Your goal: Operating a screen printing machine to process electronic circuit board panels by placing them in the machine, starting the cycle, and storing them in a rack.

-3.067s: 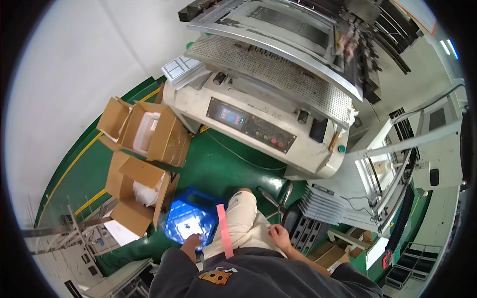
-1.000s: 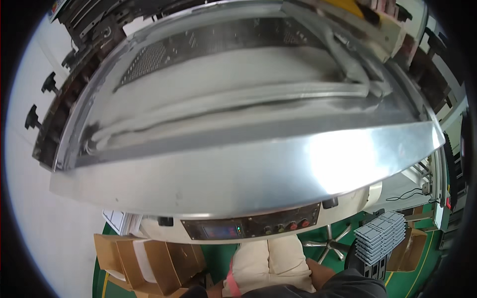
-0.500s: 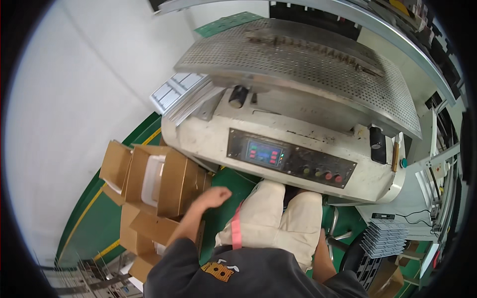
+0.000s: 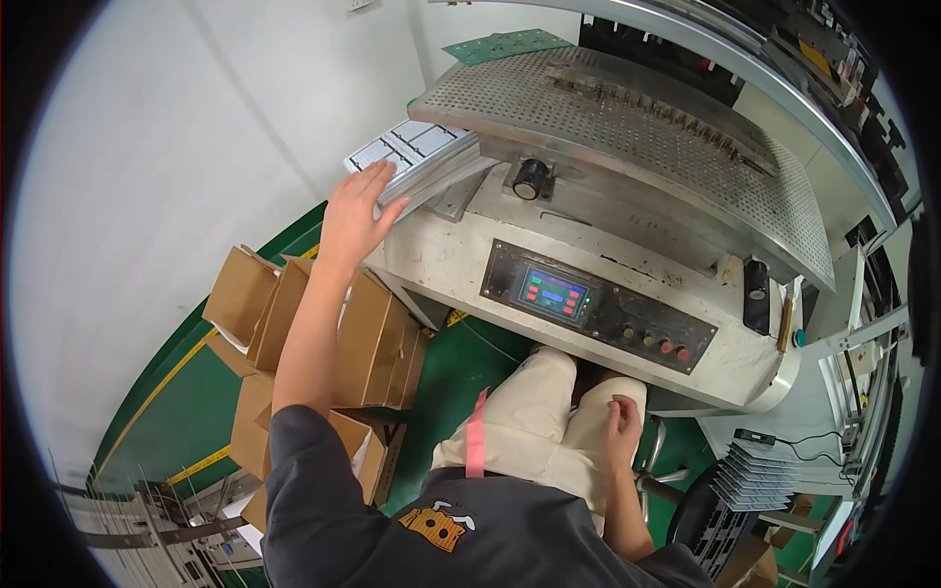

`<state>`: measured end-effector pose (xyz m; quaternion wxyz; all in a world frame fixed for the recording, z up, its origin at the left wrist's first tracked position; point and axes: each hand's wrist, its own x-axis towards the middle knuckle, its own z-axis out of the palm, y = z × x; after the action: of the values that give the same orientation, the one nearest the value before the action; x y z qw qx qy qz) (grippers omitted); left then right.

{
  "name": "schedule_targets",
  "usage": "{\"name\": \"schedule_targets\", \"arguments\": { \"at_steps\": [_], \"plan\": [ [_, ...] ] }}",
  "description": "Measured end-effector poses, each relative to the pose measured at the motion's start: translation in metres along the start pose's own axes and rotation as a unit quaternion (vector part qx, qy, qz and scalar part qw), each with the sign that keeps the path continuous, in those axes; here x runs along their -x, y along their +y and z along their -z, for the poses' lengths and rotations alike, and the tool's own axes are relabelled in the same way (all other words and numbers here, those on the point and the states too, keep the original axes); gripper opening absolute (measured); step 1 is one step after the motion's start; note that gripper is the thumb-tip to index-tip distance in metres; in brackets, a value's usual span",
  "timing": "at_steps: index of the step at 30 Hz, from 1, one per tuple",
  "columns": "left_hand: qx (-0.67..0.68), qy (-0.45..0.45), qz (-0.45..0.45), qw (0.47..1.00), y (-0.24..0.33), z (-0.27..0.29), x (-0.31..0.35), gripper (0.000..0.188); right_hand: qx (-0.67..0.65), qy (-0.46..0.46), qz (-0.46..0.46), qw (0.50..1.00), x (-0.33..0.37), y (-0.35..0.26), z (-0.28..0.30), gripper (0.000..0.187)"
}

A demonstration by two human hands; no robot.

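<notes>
My left hand [image 4: 358, 216] is stretched out to the far left, fingers extended and thumb apart, with nothing in it. Its fingertips are at the near left corner of a stack of flat light-grey panels [image 4: 420, 142] with dark-lined rectangles on top; whether they touch it I cannot tell. That stack lies on the left end of a pale, worn machine [image 4: 441, 250]. Low on the right, my right hand [image 4: 621, 426] rests at my right thigh, fingers curled in, and nothing shows in them.
A perforated metal plate [image 4: 637, 147] tops the machine, with a green sheet [image 4: 505, 45] at its far left. A control panel [image 4: 598, 304] faces me. Open cardboard boxes [image 4: 377, 343] stand on the left. Stacked grey trays [image 4: 755, 475] sit at the lower right.
My left hand has moved from above the boxes up and forward to the panel stack, and its fingers have opened. My right hand has come up into view at my thigh. The view has shifted.
</notes>
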<state>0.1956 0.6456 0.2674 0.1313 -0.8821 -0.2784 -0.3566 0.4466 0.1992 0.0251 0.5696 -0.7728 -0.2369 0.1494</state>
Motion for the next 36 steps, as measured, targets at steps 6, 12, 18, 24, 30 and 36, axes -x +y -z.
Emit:
{"name": "schedule_targets", "arguments": {
  "at_steps": [6,12,18,24,30,36],
  "plan": [
    [-0.018,-0.002,-0.010,1.000,-0.002,0.008,0.013,0.038,0.008,-0.086,0.012,0.996,0.012,-0.016,-0.018,0.015],
    [-0.044,0.029,-0.035,0.998,-0.002,0.003,0.015,0.031,0.006,-0.147,0.007,0.989,0.014,-0.036,-0.035,0.016],
    [-0.070,0.075,-0.105,0.989,-0.007,0.002,0.011,0.026,0.005,-0.179,0.038,0.983,0.007,-0.051,-0.052,0.017],
    [-0.061,0.111,-0.190,0.974,0.010,0.014,0.031,0.028,-0.013,-0.281,0.069,0.957,-0.005,-0.079,-0.066,0.018],
    [0.026,0.146,-0.260,0.954,0.071,0.046,0.076,0.030,-0.355,-0.494,-0.087,0.789,-0.040,-0.177,-0.132,0.042],
    [0.113,0.100,-0.231,0.961,0.140,0.059,0.134,0.025,-0.525,-0.410,-0.180,0.724,-0.036,-0.239,-0.184,0.037]
  ]
}}
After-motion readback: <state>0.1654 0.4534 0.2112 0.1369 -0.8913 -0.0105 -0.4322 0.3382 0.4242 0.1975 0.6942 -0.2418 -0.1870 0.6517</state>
